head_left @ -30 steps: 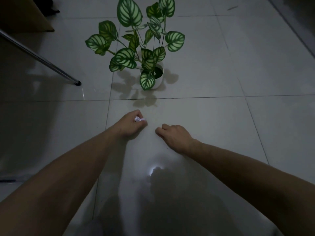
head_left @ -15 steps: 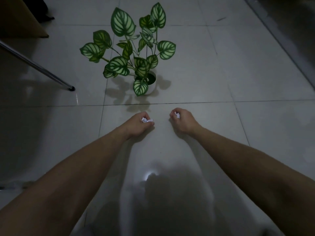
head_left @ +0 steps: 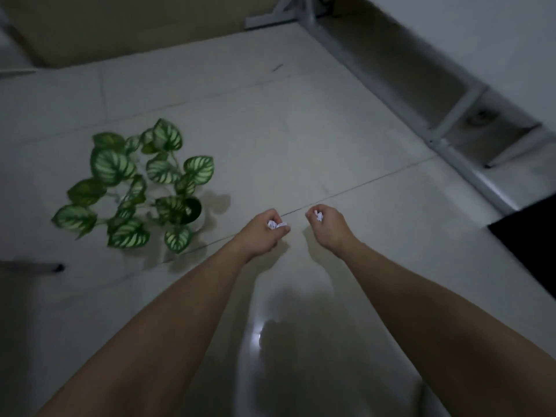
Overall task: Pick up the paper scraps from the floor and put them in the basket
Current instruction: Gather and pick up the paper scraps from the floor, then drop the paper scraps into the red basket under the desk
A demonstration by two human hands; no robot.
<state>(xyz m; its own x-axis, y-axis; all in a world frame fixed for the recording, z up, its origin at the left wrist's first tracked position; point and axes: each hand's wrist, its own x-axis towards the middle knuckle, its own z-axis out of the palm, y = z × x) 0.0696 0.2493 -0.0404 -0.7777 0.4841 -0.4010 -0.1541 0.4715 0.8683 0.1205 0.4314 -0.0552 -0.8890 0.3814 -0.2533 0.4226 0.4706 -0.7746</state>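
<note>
Small white paper scraps (head_left: 274,225) poke out of the person's left hand (head_left: 262,233), pinched between curled fingers; a second crumpled scrap (head_left: 318,216) sits in the closed right hand (head_left: 326,225). Both arms reach forward, hands near each other above the pale tiled floor (head_left: 301,139). No basket is visible. Carrying well likely means keeping both fists tight so nothing drops while finding it. A leafy potted plant (head_left: 141,188) stands to the left; a metal frame (head_left: 451,139) runs along the right.
</note>
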